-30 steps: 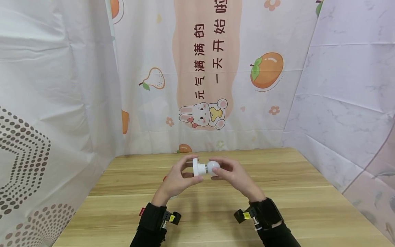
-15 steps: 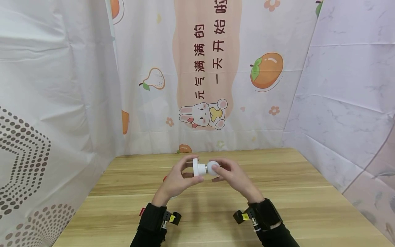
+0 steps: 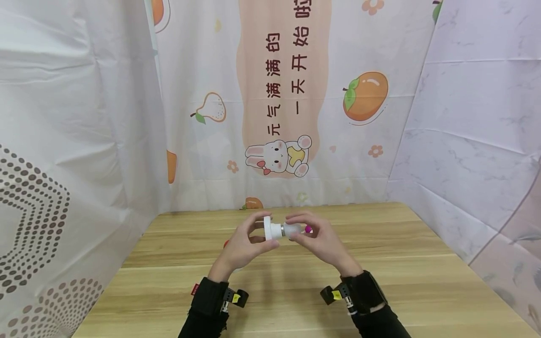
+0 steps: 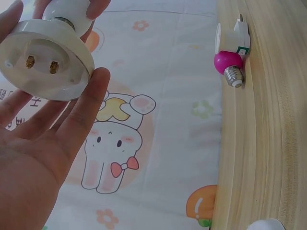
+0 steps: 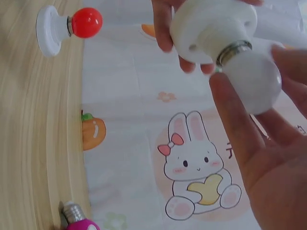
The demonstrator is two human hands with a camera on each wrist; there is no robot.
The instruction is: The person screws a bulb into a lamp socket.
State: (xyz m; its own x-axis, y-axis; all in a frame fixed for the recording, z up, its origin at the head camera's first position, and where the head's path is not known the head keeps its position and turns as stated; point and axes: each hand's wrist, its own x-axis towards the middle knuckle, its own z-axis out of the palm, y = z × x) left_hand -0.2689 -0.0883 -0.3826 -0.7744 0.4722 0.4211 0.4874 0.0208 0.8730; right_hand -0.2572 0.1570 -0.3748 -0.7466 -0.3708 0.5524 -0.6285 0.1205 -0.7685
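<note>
My left hand (image 3: 242, 243) holds a white lamp holder (image 3: 268, 228) by its round base, in the air above the table. Two brass screws show in the base's underside in the left wrist view. A white light bulb (image 5: 254, 81) sits in the holder's mouth, with a ring of its metal thread showing between them. Around the bulb's globe are the fingers and thumb of my right hand (image 3: 323, 241), somewhat blurred. Bulb and holder lie nearly level in the head view, bulb to the right.
On the wooden table (image 3: 380, 291), a magenta bulb (image 4: 227, 62) lies beside a white piece with a plug (image 4: 241, 38). A red bulb (image 5: 87, 22) stands in another white holder (image 5: 48, 31). A printed curtain (image 3: 203, 155) hangs behind the table.
My right hand's fingers have shifted and turned slightly around the white bulb, and the magenta bulb now shows past them. My left hand keeps its hold on the lamp holder.
</note>
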